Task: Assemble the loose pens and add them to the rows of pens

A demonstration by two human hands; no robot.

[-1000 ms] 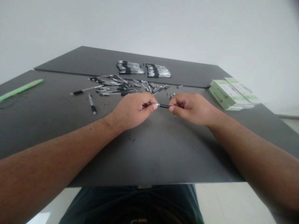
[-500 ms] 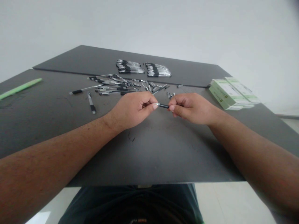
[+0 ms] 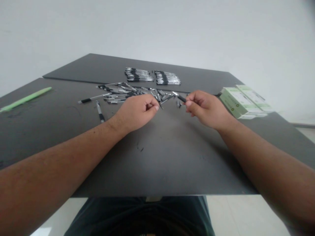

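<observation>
My left hand [image 3: 141, 110] is closed in a pinch on a thin dark pen refill [image 3: 160, 106]; its pointed end sticks out past the fingertips and the rest is hidden in the hand. Across a small gap, my right hand [image 3: 203, 106] pinches a pen barrel [image 3: 181, 98] with a black grip and a clear end pointing up and left. Both hands are raised over the dark table. Just beyond them lies a loose heap of pens [image 3: 120, 93], with short clear pen caps [image 3: 161, 94] scattered to its right.
Two neat rows of pens lie at the back, a left row [image 3: 138, 74] and a right row [image 3: 167, 78]. Green and white boxes [image 3: 242, 101] are stacked at the right. A long light green object [image 3: 26, 99] lies far left. A single pen [image 3: 99, 111] lies near my left forearm.
My hands have moved apart, and the pen that spanned them has separated into two pieces. The right hand has risen slightly and tilted its piece upward. The view has shifted a little.
</observation>
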